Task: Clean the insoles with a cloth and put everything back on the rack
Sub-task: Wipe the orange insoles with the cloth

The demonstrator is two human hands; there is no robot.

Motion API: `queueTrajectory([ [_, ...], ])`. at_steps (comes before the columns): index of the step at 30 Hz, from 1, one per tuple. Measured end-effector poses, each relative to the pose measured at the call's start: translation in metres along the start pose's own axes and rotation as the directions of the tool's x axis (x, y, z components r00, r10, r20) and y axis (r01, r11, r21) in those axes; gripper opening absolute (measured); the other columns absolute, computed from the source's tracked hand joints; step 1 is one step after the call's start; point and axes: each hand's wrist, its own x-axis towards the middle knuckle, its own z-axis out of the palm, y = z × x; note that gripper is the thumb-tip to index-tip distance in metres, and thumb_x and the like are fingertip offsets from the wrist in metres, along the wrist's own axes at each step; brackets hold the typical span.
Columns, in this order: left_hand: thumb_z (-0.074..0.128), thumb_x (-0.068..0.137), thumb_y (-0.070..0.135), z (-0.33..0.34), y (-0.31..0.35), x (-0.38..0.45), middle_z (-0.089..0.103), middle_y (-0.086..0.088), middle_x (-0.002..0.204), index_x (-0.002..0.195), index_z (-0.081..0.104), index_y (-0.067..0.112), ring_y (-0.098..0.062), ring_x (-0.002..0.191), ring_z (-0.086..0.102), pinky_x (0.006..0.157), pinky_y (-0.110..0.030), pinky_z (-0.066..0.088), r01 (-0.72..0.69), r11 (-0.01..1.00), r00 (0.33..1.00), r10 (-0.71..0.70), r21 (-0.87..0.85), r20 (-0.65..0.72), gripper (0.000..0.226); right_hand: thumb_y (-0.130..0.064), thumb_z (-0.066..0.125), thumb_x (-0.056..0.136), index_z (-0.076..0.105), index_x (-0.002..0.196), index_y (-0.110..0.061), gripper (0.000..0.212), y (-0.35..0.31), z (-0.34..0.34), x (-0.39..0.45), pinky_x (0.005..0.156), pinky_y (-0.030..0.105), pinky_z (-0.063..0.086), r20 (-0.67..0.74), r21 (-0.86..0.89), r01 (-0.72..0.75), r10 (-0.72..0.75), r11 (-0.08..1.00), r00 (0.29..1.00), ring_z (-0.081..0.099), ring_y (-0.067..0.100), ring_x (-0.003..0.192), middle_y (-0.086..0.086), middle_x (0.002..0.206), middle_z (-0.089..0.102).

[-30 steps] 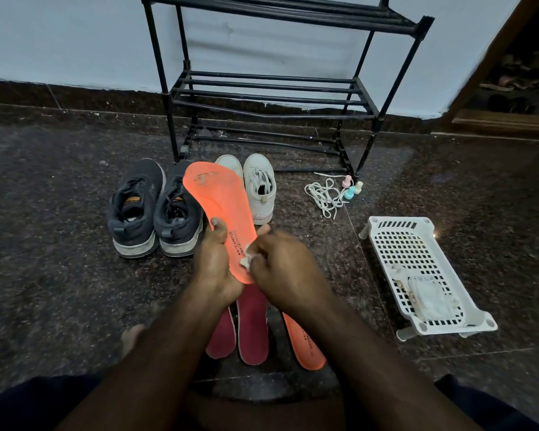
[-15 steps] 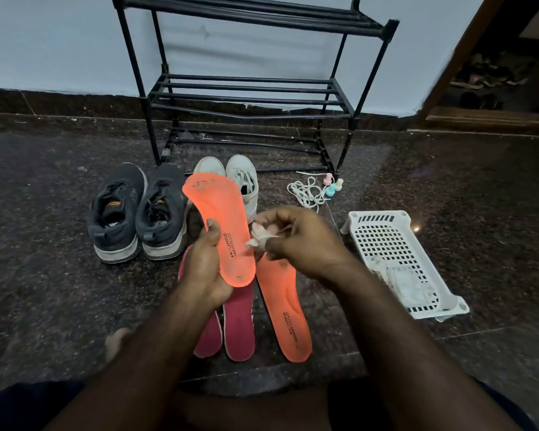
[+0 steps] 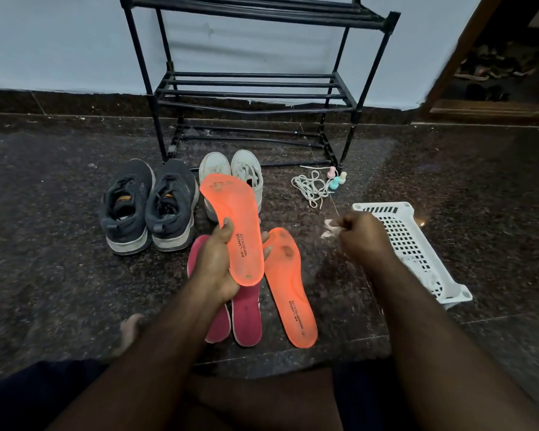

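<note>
It looked like a home entryway: a black shoe rack [image 3: 255,88] stood against a pale wall on dark granite floor [image 3: 59,244], sneakers [image 3: 147,206] lined before it.

The right hand [image 3: 363,236] is motion-blurred, so the white cloth [image 3: 329,228] at its fingertips is only a smear. The left hand [image 3: 218,265] and the orange insole [image 3: 235,219] it holds cover much of two pink insoles [image 3: 246,318] and the left white sneaker [image 3: 213,169]. At twelve o'clock the shoe rack [image 3: 252,88] is cut off by the top edge. The right forearm hides part of the white basket [image 3: 417,244] at three o'clock, and its contents are too blurred to tell.
</note>
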Motion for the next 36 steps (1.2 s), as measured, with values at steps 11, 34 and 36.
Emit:
queueTrajectory([
  [11, 0.041, 0.103, 0.014, 0.007, -0.028, -0.003, 0.075, -0.015, 0.091, 0.114, 0.060, 0.011, -0.028, 0.076, 0.072, 0.092, -0.050, 0.051, 0.060, 0.977, 0.997, -0.067, 0.203, 0.028, 0.023, -0.010, 0.074, 0.076, 0.069, 0.068, -0.019, 0.013, 0.057, -0.011, 0.020, 0.075, 0.031, 0.051, -0.070, 0.148, -0.213, 0.226, 0.966, 0.972, 0.067, 0.023, 0.078, 0.000, 0.073, 0.070],
  [34, 0.050, 0.099, 0.005, -0.005, -0.054, 0.009, 0.065, -0.022, 0.128, 0.132, 0.058, 0.001, -0.042, 0.124, 0.058, 0.107, -0.058, 0.044, 0.067, 0.914, 0.996, -0.088, 0.399, 0.034, 0.034, -0.022, 0.065, 0.084, 0.075, 0.092, -0.010, 0.017, 0.099, -0.030, 0.040, 0.082, 0.034, 0.054, -0.218, -0.154, -0.311, 0.274, 0.938, 0.937, 0.068, 0.031, 0.090, 0.013, 0.093, 0.073],
  [36, 0.052, 0.099, 0.005, -0.003, -0.054, 0.007, 0.066, -0.021, 0.127, 0.131, 0.059, 0.001, -0.039, 0.118, 0.062, 0.101, -0.053, 0.050, 0.075, 0.912, 0.995, -0.094, 0.403, 0.029, 0.032, -0.015, 0.071, 0.081, 0.074, 0.087, -0.012, 0.007, 0.069, -0.029, 0.029, 0.065, 0.030, 0.053, -0.053, 0.234, -0.250, 0.269, 0.940, 0.962, 0.067, 0.026, 0.075, 0.013, 0.090, 0.073],
])
